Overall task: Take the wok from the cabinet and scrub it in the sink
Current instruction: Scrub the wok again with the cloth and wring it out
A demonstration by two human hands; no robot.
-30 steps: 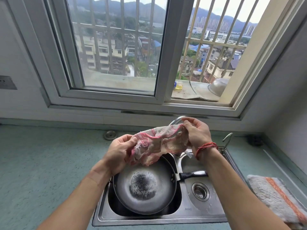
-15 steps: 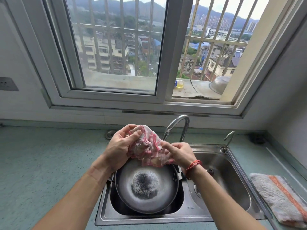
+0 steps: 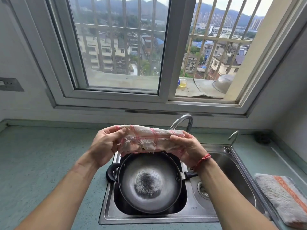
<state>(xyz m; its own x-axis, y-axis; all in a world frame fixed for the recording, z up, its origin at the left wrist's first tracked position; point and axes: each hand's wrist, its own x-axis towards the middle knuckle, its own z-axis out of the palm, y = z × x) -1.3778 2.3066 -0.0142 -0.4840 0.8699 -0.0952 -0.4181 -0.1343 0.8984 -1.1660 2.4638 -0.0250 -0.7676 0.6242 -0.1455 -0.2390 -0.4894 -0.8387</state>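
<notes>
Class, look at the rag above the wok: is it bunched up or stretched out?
Stretched out: the rag spans between the left hand and right hand, each gripping one end.

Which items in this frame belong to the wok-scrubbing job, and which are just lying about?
Job in hand: wok, sink, faucet, pink cloth held by left hand and right hand.
Lying about: striped towel, metal bowl, yellow bottle, wall socket.

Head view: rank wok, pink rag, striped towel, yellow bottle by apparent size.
1. wok
2-3. rag and towel look alike; the towel is cropped by the frame edge
4. bottle, though farthest away
</notes>
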